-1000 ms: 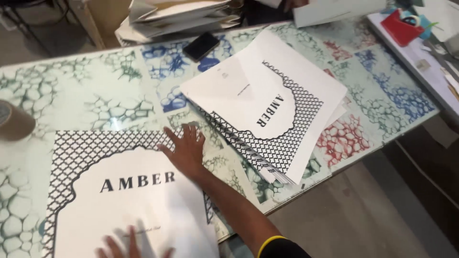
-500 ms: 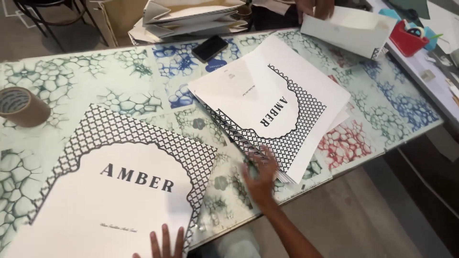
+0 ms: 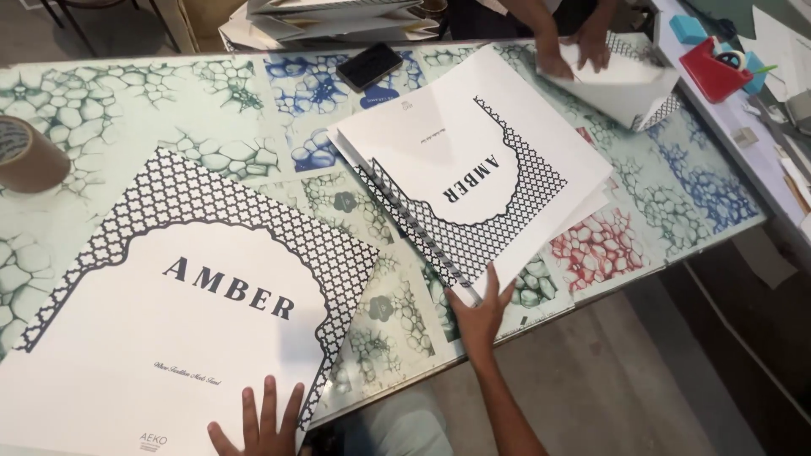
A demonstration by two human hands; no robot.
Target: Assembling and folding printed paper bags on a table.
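My left hand (image 3: 258, 422) lies flat, fingers spread, on the near edge of a large white sheet with a black lattice border (image 3: 169, 321) at the front left of the table. My right hand (image 3: 479, 311) reaches to the near corner of a stack of the same printed sheets (image 3: 469, 169) in the middle, fingers spread and touching its bottom edge. It grips nothing that I can see.
Another person's two hands (image 3: 574, 52) fold a printed sheet (image 3: 629, 84) at the far right. A brown tape roll (image 3: 25, 156) stands at the left edge, a dark phone (image 3: 369, 65) lies at the back, a red tape dispenser (image 3: 714, 69) far right. The table (image 3: 236, 127) carries a patterned glass top.
My right hand moved from the large left sheet across to the near corner of the middle stack. My left hand slid to the sheet's near edge. Another person's hands came into view with a sheet.
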